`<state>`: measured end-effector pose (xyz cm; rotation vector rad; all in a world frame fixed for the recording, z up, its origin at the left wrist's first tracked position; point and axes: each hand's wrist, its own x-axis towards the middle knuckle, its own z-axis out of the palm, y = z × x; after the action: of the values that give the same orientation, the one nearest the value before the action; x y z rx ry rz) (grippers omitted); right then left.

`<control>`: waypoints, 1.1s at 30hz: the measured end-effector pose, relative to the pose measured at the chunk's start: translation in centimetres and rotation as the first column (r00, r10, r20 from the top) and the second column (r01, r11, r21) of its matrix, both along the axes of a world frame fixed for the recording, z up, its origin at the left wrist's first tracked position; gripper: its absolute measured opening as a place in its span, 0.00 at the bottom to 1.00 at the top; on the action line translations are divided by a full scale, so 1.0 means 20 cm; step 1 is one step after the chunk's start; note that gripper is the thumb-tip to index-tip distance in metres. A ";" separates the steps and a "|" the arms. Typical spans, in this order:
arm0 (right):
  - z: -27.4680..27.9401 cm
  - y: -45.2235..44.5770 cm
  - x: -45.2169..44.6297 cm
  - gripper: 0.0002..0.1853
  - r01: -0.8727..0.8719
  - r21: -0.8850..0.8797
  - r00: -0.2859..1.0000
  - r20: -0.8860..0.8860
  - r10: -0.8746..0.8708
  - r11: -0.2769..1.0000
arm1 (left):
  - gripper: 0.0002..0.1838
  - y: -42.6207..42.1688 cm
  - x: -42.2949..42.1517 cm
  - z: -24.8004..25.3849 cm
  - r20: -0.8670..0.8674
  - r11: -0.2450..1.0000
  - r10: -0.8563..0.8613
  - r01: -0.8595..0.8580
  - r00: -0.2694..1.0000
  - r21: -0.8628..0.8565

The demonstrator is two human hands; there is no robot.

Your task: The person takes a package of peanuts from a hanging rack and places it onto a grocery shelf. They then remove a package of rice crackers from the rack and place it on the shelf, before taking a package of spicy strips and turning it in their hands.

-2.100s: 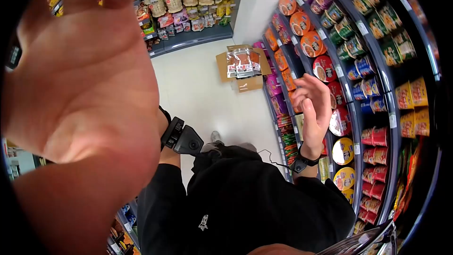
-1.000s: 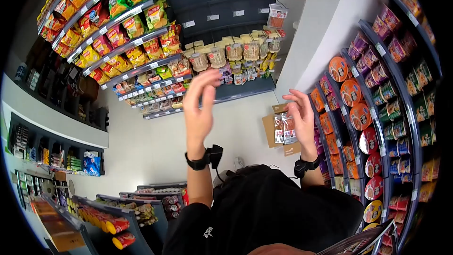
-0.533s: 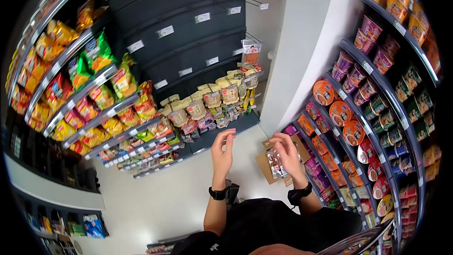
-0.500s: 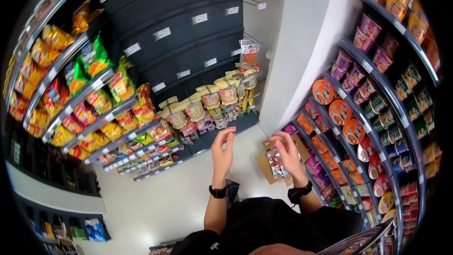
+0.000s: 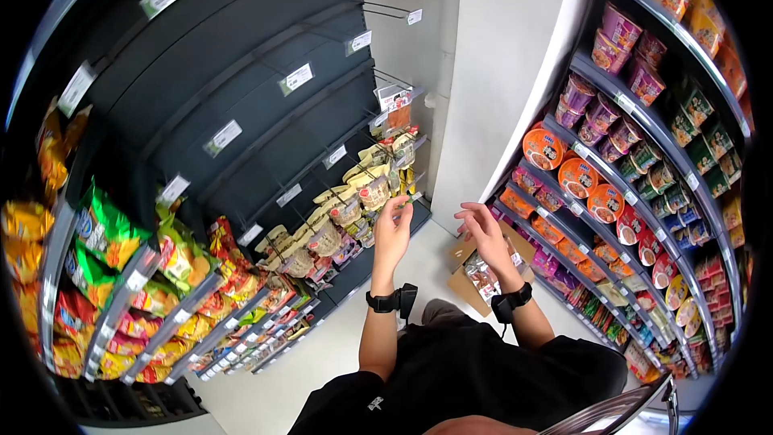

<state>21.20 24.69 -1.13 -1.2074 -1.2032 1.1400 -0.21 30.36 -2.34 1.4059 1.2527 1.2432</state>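
My left hand point(image 5: 392, 229) is raised in front of me with its fingers loosely bent, and I see nothing held in it. Beyond it, tan-topped snack bags point(image 5: 345, 211) hang in a row along the low part of the dark shelf. My right hand point(image 5: 485, 234) is held up a little way across from it, fingers loosely stretched and no object in them. Below the right hand an open cardboard box point(image 5: 463, 280) stands on the floor with silvery packets point(image 5: 481, 278) inside, partly hidden by that hand. Both wrists carry black bands.
A dark shelf unit point(image 5: 266, 56) with price tags and hooks rises ahead. Bagged chips point(image 5: 113, 229) fill the shelves on the left. Cup and bowl noodles point(image 5: 580, 178) line the right-hand shelves. A white pillar point(image 5: 491, 64) stands between the units.
My view has shifted, bringing the dark shelf unit nearer and the chip bags lower on the left. Both hands stay raised, with nothing visibly taken hold of.
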 end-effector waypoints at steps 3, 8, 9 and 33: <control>-0.09 0.20 0.02 0.20 0.034 -0.065 0.999 0.014 -0.034 0.997 | 0.17 0.24 0.01 -0.07 -0.020 0.996 -0.062 0.061 0.998 -0.060; -0.23 0.64 0.09 0.19 0.049 -0.117 0.998 -0.036 -0.054 0.992 | 0.18 0.66 0.10 -0.23 0.001 0.988 -0.116 0.116 0.993 -0.105; -0.28 0.76 0.10 0.18 0.041 -0.109 0.998 -0.036 -0.045 0.993 | 0.18 0.75 0.12 -0.26 0.006 0.988 -0.120 0.120 0.993 -0.096; -1.14 3.06 0.26 0.29 -0.087 -0.069 0.996 -0.018 0.086 0.994 | 0.51 2.47 0.36 -0.84 -0.085 0.947 0.059 -0.082 0.995 -0.311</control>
<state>26.37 85.85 -23.96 -1.2068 -1.2232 1.2616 6.90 79.71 -19.22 1.1925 1.4911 0.9915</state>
